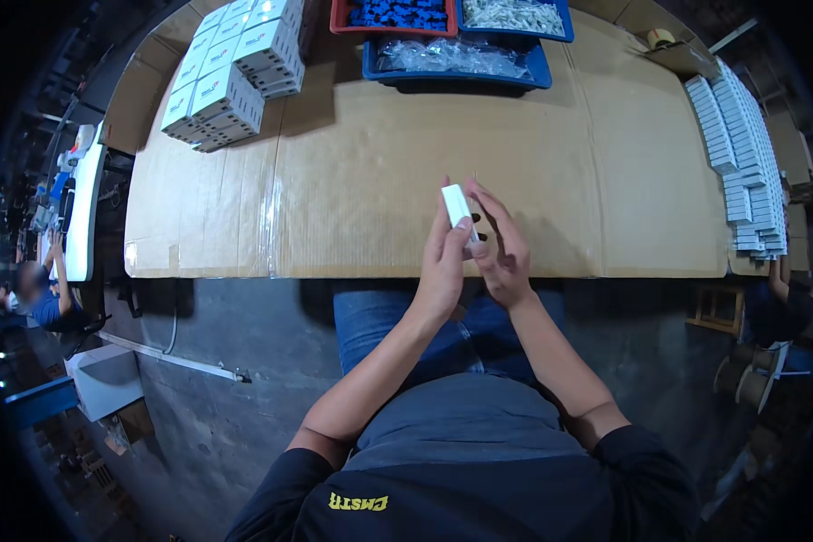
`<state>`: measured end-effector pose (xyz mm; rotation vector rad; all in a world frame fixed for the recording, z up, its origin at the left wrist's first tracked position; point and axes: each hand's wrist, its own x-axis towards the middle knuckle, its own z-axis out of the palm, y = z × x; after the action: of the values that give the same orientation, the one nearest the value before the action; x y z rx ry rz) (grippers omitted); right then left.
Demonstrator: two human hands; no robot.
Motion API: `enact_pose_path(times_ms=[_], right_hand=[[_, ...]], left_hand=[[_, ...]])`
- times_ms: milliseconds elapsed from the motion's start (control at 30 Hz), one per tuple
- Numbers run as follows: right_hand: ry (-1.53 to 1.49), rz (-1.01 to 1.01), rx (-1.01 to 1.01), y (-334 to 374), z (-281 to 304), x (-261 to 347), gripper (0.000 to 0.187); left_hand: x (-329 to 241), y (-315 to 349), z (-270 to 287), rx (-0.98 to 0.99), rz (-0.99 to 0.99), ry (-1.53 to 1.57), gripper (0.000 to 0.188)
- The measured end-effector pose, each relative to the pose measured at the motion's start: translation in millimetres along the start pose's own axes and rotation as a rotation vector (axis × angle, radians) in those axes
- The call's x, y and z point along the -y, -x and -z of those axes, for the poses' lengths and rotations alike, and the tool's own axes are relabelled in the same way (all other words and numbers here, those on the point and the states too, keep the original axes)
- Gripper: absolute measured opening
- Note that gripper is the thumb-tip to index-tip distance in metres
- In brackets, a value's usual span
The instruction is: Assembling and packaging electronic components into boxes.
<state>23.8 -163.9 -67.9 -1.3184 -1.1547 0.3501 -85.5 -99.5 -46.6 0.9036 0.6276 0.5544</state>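
One white block (pixel 458 206) between left hand (pixel 442 260), right hand (pixel 509 264); yellow shirt lettering (pixel 359 501).

The slim block (pixel 456 204) is white. Beyond it, 1 bin (pixel 393 30) is red, 2 bins (pixel 456 83) blue. Beneath it, cardboard (pixel 361 181) shows tan.

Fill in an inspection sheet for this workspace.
Surface: cardboard tabletop, creased and taped.
Things in hand: white piece, held over the table's near edge.
Clutter: white boxes stacked far left; red bin and two blue bins, filled, at the far side; white stacks right.
Hands: left hand grips the piece; right hand cupped alongside, contact unclear.
Cables: thin pale line lower left, possibly one.
Surroundings: people at left and right.
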Motion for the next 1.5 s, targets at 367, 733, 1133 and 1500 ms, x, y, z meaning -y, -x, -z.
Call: enact_pose_path(times_ms=[367,733,1133,1500], right_hand=[[0.052,-0.089,0.179,6,7,37,0.045],[0.224,0.072,0.214,7,4,34,0.046],[-0.052,-0.106,0.201,0,16,32,0.044],[-0.141,-0.174,0.212,-4,6,36,0.055]], left_hand=[[2,2,16,0.067,-0.26,-0.173,0.068],[-4,12,14,0.056,-0.351,-0.192,0.069],[-1,5,12,0.07,-0.378,-0.253,0.071],[-12,6,13,-0.012,-0.335,-0.155,0.082]])
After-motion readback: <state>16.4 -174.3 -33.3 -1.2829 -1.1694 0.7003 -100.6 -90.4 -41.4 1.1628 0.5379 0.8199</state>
